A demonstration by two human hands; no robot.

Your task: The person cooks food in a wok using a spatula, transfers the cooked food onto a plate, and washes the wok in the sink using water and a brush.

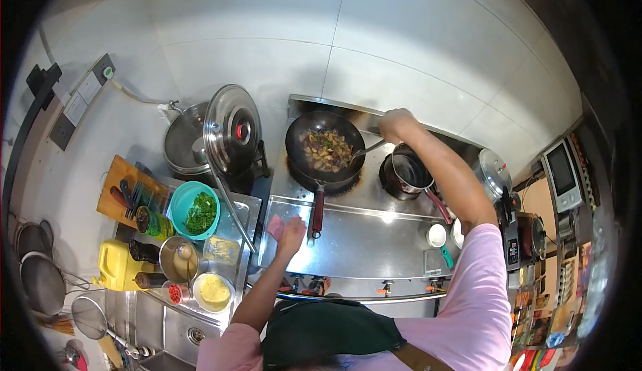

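A black wok [302, 125] with a dark red handle stands on the stove, with chopped, browned food [326, 150] in it. My right hand [398, 126] is closed around the upper end of a metal spatula [372, 148], whose head rests in the food at the wok's right side. Low on the steel stovetop, left of the wok handle, is my left hand [292, 235]. Its fingers are closed on a pink cloth [275, 227] lying against the steel. The spatula's grip is hidden by my right hand.
A saucepan [408, 170] stands right of the wok. At left are a large pot [182, 140] with its lid [232, 130] leaning, a turquoise bowl [177, 209] of chopped greens, bottles, a yellow jug [120, 264] and a sink [175, 325]. A small white bowl [437, 235] sits at right.
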